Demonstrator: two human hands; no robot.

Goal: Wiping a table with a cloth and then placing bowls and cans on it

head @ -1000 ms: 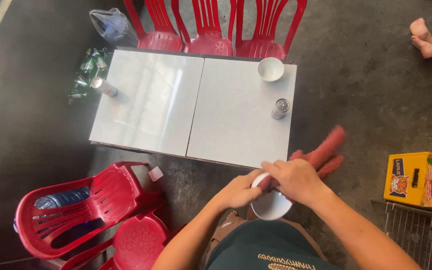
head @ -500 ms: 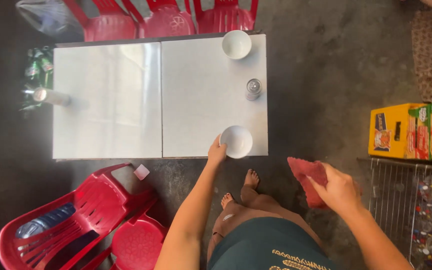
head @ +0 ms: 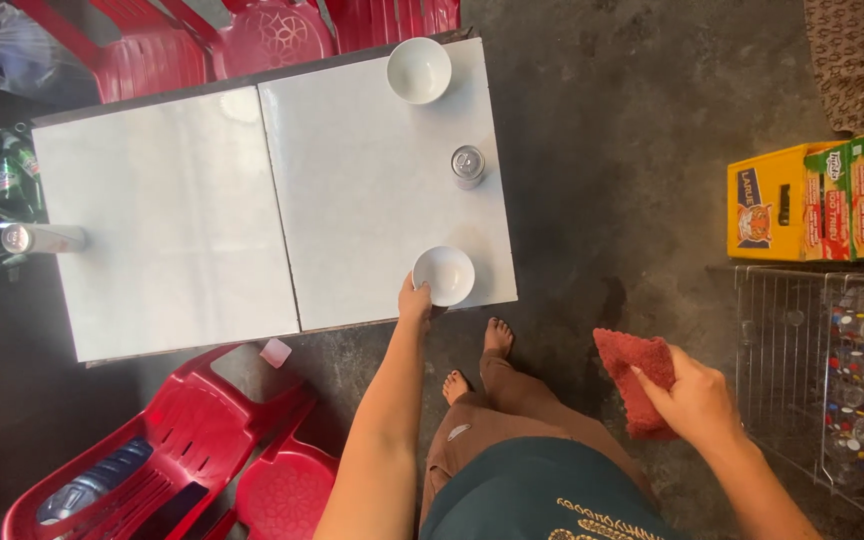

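My left hand (head: 415, 299) touches the near rim of a small white bowl (head: 444, 274) that stands at the front right corner of the white table (head: 202, 220). My right hand (head: 697, 398) hangs off to the right, away from the table, gripping a folded red cloth (head: 637, 378). A second white bowl (head: 419, 70) sits at the table's far right corner, and a metal can (head: 467, 165) stands between the two bowls.
Another can (head: 40, 238) lies at the table's left edge. Red plastic chairs (head: 167, 455) are stacked at the lower left, more red chairs (head: 272, 35) beyond the table. Yellow and green crates (head: 817, 200) and a wire rack (head: 827, 375) stand on the right. Green bottles (head: 7, 180) at far left.
The bowl went from both hands, where the cloth was on it, down to the table's front right corner. My right hand drew away to the right with the cloth.
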